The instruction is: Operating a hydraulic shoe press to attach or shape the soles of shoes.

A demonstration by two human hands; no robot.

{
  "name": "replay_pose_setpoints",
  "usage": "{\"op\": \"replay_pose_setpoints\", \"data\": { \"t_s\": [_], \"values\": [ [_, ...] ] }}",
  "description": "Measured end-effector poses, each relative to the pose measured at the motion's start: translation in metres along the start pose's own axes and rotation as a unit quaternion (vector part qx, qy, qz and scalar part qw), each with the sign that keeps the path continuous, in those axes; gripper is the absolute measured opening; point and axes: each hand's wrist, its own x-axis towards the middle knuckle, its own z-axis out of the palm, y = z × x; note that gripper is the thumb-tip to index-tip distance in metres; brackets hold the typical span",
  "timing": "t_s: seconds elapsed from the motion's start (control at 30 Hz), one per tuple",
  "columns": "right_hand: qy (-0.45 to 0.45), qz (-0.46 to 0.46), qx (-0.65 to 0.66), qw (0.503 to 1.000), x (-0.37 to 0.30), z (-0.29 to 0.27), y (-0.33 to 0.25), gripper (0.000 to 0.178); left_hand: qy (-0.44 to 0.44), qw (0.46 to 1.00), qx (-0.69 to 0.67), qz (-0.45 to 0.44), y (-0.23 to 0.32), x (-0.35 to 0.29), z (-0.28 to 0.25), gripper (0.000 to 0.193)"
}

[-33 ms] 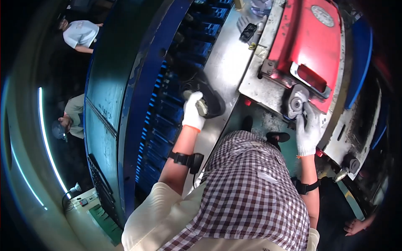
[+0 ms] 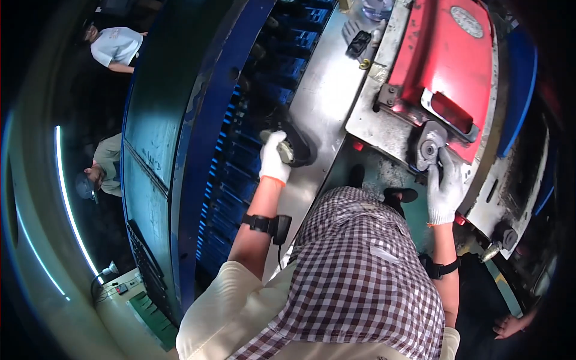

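Note:
My left hand (image 2: 275,159), in a white knit glove, is closed round a pale part of a black shoe (image 2: 300,144). The shoe is tilted and blurred, over the edge between the dark rack (image 2: 240,174) and the metal ledge (image 2: 321,84). On the right, my gloved right hand (image 2: 445,189) has its fingers against a grey oblong part (image 2: 428,149) with a round centre. That part sits at the near end of a red machine cover (image 2: 450,66), just below its handle-like frame (image 2: 447,114). The fingers' far side is partly hidden.
A grey glove (image 2: 349,30) and a small black item (image 2: 359,44) lie up the ledge. Blue panels (image 2: 521,90) stand right of the machine. Two people (image 2: 117,48) are beyond the blue housing at left. Another person's hand (image 2: 509,326) shows at lower right.
My left hand and the shoe have shifted slightly left, toward the rack. My right hand stays at the grey part; the whole view has shifted a little.

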Motion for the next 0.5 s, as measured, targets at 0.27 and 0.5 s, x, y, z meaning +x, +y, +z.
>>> {"op": "replay_pose_setpoints", "data": {
  "t_s": [0.27,0.5],
  "values": [
    [-0.009,0.029,0.000,1.000,-0.005,0.006,-0.005,0.040,0.120,0.965,0.183,0.143,0.064,0.179,-0.113,0.024],
    [-0.025,0.074,-0.004,0.997,-0.007,0.008,-0.004,0.039,0.260,0.827,0.452,0.208,0.085,0.222,-0.122,0.084]
  ]
}}
